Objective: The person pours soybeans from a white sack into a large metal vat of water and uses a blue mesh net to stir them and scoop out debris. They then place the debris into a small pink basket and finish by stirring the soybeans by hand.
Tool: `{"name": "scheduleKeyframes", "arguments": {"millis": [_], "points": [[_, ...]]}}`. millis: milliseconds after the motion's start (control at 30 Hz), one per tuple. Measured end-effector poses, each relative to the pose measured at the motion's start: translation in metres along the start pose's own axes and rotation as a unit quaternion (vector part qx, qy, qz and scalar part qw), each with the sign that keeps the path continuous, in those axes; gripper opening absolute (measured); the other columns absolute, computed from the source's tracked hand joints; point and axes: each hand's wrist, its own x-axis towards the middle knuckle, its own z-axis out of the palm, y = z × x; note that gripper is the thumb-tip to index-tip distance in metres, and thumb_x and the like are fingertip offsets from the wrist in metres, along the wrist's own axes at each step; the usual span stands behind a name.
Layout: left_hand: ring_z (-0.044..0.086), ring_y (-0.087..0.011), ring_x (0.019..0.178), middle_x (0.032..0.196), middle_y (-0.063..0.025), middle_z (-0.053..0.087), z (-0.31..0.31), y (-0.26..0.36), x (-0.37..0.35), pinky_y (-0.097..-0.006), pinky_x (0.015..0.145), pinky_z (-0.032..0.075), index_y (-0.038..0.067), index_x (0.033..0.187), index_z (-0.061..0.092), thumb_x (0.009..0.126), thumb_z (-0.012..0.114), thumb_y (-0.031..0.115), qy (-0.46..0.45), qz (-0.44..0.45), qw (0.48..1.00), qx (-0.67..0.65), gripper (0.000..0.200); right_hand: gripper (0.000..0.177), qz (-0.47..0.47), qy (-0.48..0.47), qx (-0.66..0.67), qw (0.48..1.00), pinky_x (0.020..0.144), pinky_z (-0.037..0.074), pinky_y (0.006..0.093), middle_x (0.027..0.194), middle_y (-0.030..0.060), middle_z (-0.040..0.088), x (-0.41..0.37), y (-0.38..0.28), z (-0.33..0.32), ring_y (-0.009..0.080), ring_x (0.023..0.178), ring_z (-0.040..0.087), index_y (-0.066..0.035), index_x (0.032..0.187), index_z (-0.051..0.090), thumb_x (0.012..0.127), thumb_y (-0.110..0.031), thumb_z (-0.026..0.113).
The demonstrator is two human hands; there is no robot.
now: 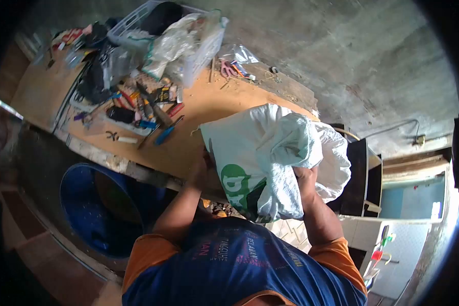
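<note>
A white woven sack [245, 132] with a round green print lies bunched over the front of the wooden workbench [209, 102], partly hanging past its edge. At the sack's gathered, open right end, my right hand [306, 177] is closed on the crumpled fabric. My left hand [207, 162] is at the sack's left side, against its edge. Cloth and shadow hide most of the left fingers, so their grip cannot be made out. What the sack holds, if anything, is hidden.
Left on the bench, a tray [120, 115] holds several hand tools, with a blue-handled tool [168, 133] beside it. Behind stand a white plastic crate [201, 56] of bags and pink scissors [228, 69]. A blue drum [76, 204] stands below left. A concrete wall [341, 61] closes the back.
</note>
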Motion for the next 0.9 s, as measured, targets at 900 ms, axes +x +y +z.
{"name": "scheduleKeyframes", "arguments": {"millis": [900], "points": [[0.044, -0.0310, 0.113, 0.127, -0.0121, 0.044, 0.109, 0.031, -0.016, -0.0437, 0.094, 0.037, 0.007, 0.129, 0.039, 0.079, 0.040, 0.063, -0.132, -0.141, 0.974, 0.116, 0.075, 0.047, 0.118, 0.195, 0.511, 0.829, 0.076, 0.045, 0.0378, 0.095, 0.0215, 0.059, -0.040, -0.088, -0.065, 0.0369, 0.092, 0.057, 0.005, 0.109, 0.047, 0.069, -0.016, 0.060]]}}
